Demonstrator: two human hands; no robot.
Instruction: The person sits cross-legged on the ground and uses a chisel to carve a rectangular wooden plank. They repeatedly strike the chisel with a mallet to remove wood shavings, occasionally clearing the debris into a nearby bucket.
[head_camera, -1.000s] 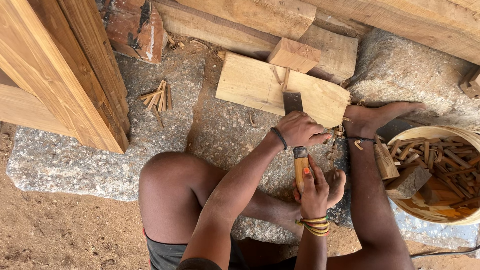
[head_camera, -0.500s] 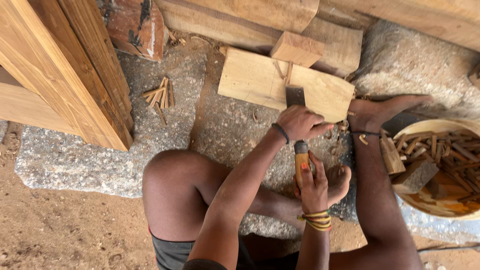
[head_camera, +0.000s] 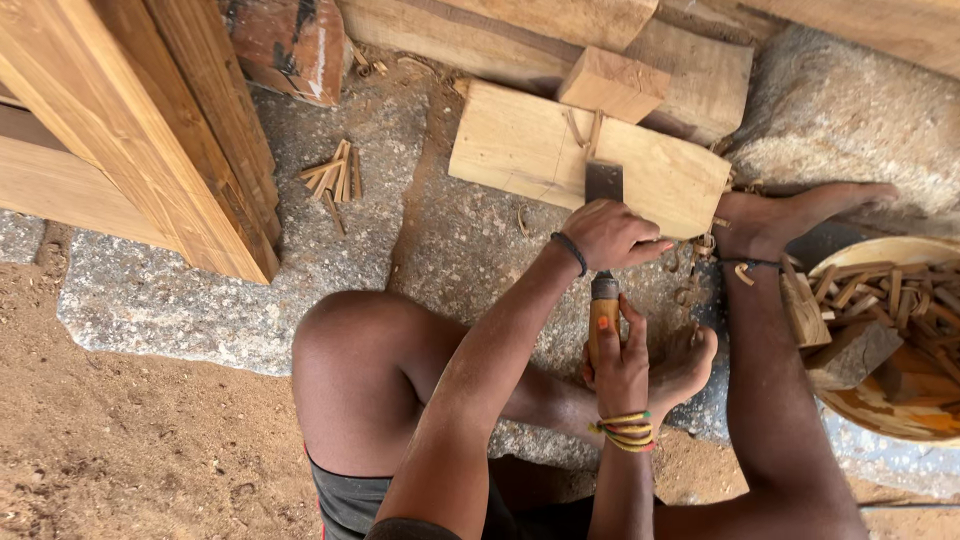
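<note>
Seated on a rough stone slab (head_camera: 200, 300), working a flat wooden block (head_camera: 590, 160) that serves here as the landmark. Wedged against the near right corner of the block, a bare foot (head_camera: 790, 220), seemingly to stop the wood sliding under pressure. Backed on the far side of the block by a smaller wood offcut (head_camera: 612, 82) and heavy beams (head_camera: 480, 30), likely acting as a stop. Laid flat on the near face of the block, the dark blade of a chisel (head_camera: 603, 182), its orange handle running back toward the body. Left hand (head_camera: 612, 236) pressed low over the shaft just at the near edge of the block, fingers curled shut around it, probably steering the edge and keeping it down. Right hand (head_camera: 622, 370) further back from the block, fingers wrapped closed about the handle, thumb raised along it, apparently supplying the push. Curled shavings (head_camera: 690, 265) scattered right at the near edge of the block. To the right of the block, beyond the foot, a round basin (head_camera: 900, 420) filled with wood scraps. To the left of the block, a small bundle of thin sticks (head_camera: 335, 178) on the slab, and further left a large timber frame (head_camera: 140, 130).
</note>
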